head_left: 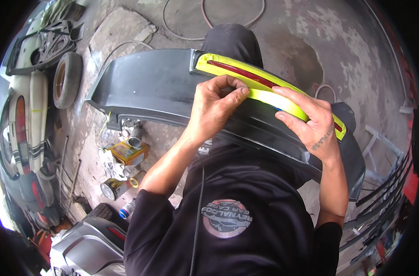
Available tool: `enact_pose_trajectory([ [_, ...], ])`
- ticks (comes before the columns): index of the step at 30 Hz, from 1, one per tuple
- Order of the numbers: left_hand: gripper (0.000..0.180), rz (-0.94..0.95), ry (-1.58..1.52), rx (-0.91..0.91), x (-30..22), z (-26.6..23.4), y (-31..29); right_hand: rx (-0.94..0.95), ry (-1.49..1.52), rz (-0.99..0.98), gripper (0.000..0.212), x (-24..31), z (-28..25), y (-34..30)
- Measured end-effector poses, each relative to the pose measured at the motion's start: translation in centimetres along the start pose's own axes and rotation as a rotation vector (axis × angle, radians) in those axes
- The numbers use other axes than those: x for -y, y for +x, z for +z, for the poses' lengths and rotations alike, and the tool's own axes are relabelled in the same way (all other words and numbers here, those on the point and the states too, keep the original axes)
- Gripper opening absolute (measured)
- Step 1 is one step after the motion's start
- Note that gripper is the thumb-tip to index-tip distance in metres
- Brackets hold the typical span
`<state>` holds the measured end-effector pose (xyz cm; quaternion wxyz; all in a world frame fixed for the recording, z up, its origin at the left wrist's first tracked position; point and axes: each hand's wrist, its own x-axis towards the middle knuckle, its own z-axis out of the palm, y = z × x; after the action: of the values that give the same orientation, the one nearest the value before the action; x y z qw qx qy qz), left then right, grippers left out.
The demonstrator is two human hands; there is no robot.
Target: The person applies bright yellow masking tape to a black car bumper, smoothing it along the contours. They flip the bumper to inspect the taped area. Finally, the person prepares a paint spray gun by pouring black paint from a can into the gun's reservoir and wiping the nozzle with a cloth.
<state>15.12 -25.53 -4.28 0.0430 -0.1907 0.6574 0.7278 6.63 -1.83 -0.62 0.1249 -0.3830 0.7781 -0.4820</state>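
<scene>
A dark grey car spoiler lies across my lap, its long side running left to right. Set into its raised middle is a narrow red light, bordered by bright yellow masking tape. My right hand grips a roll of yellow masking tape between thumb and fingers. From the roll a strip stretches left to my left hand, which pinches its free end between thumb and forefinger. Both hands are just above the spoiler, close to the light's near edge. The roll's far side is partly hidden by my right fingers.
On the floor to the left are a yellow box, an open can and crumpled paper. Farther left are a tire and car body parts. A hose curls ahead; a metal stand is at right.
</scene>
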Motion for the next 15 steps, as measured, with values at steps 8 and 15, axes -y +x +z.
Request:
enact_pose_trajectory([
  [8, 0.014, 0.226, 0.268, -0.223, 0.1, -1.1, 0.0, 0.033, -0.038, -0.081, 0.052, 0.7, 0.8, 1.6],
  [15, 0.040, 0.733, 1.140, -0.625, -0.4, -5.2, 2.6, -0.037, -0.011, -0.036, 0.047, 1.2, 1.2, 2.2],
])
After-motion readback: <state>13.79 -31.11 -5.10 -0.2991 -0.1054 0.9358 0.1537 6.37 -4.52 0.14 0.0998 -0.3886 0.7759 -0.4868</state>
